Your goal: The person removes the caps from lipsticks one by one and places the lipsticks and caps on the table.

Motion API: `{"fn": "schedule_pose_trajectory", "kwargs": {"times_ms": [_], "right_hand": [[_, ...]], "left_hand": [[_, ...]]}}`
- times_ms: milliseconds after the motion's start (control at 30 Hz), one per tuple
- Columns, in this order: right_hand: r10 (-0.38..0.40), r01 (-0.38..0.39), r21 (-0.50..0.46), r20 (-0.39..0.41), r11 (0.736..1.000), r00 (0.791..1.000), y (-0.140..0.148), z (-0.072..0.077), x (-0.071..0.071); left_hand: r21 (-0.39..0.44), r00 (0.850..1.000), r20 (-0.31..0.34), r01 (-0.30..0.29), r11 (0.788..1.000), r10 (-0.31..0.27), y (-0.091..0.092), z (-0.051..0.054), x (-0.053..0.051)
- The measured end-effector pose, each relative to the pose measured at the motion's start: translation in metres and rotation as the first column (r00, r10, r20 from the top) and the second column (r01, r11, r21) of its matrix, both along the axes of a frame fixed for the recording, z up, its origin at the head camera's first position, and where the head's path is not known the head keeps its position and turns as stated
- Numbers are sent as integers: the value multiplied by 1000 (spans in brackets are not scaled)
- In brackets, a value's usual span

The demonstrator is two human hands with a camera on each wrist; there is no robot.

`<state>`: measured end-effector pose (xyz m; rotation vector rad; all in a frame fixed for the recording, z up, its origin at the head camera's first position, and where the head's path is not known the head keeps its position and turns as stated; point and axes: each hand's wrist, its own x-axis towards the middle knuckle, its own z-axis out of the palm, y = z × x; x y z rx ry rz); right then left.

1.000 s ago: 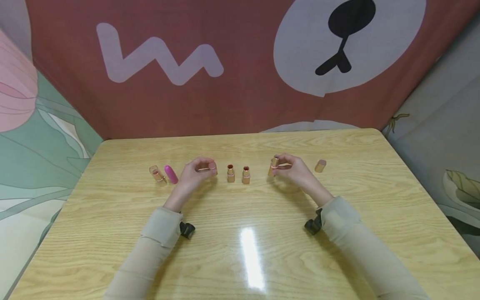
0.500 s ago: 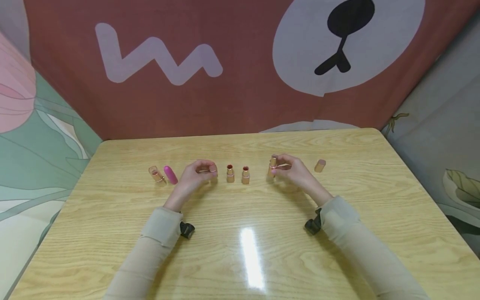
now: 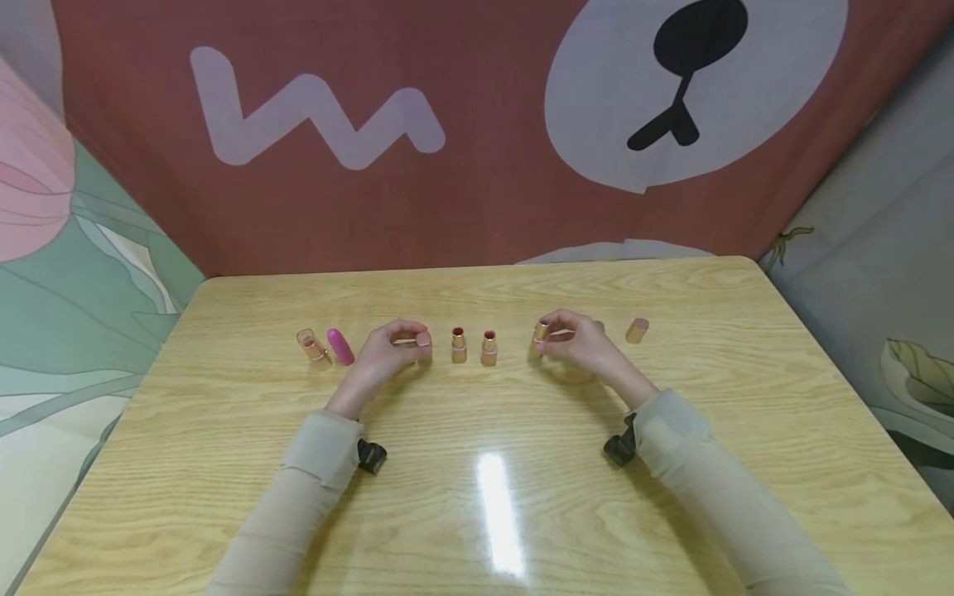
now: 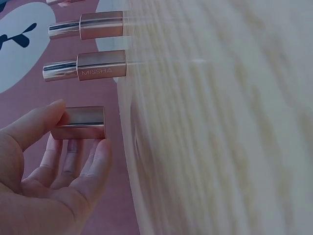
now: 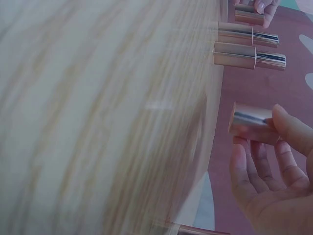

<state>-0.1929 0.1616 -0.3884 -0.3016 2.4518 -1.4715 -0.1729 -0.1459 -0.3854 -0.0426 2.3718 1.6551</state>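
My left hand [image 3: 389, 348] pinches a short rose-gold lipstick cap [image 4: 80, 122] between thumb and fingers, seemingly just above the table. To its right, two uncapped lipsticks stand upright side by side, a left lipstick [image 3: 458, 345] and a right lipstick [image 3: 489, 348]. Farther right, a gold lipstick [image 3: 540, 333] sits between the thumb and fingertips of my right hand [image 3: 577, 339]; its upper part is hidden by the thumb in the right wrist view. Just behind the right knuckles, a small pinkish thing [image 3: 599, 326] shows only partly. Another rose-gold cap [image 3: 637, 330] stands beyond that hand.
At the left of the wooden table [image 3: 447, 513] are a clear-topped gold lipstick [image 3: 312, 344] and a bright pink bullet-shaped item [image 3: 340, 347]. A red printed cloth [image 3: 477, 215] hangs behind the far edge. Patterned fabric flanks both sides.
My right hand has shifted slightly, and the lipstick in it sits a little lower. The pinkish thing behind that hand has come into view. The left hand is nearly still.
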Motion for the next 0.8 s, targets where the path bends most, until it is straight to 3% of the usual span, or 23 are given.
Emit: {"fn": "schedule_pose_trajectory", "kwargs": {"times_ms": [233, 800], "right_hand": [[26, -26, -4, 1, 1000, 1000, 1, 0, -1], [-7, 6, 31, 25, 999, 1000, -1, -4, -2]], "left_hand": [[-12, 1000, 12, 15, 1000, -15, -1, -2, -1], [-48, 999, 51, 19, 999, -16, 2, -5, -5]]}}
